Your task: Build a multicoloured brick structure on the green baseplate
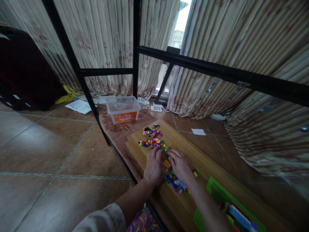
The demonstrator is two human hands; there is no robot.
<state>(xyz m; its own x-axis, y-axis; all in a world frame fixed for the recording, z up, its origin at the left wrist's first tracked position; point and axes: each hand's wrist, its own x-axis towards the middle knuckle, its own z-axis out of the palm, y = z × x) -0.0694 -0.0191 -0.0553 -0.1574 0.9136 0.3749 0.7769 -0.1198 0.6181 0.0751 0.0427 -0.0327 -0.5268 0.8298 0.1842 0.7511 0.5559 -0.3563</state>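
My left hand [154,167] is over the wooden board, fingers curled down at the near edge of a pile of small colourful toy bricks [154,141]. Close to its right is my right hand [179,165], fingers bent inward with the tips beside a few green bricks. Both hands look closed, but whatever is between the fingertips is too small or hidden to name. A second group of bricks [172,180], with blue, yellow and pink pieces, lies between my wrists, partly covered by the right hand. Under my right forearm sits a green baseplate [209,187] carrying a built block of coloured bricks [238,216].
Behind the wooden board [188,141] stands a clear plastic tub [123,109] with an orange label on a brown mat [108,129]. Black metal frame bars [96,122] rise around the board. A dark suitcase [24,71], papers [78,106] and curtains [106,38] lie beyond.
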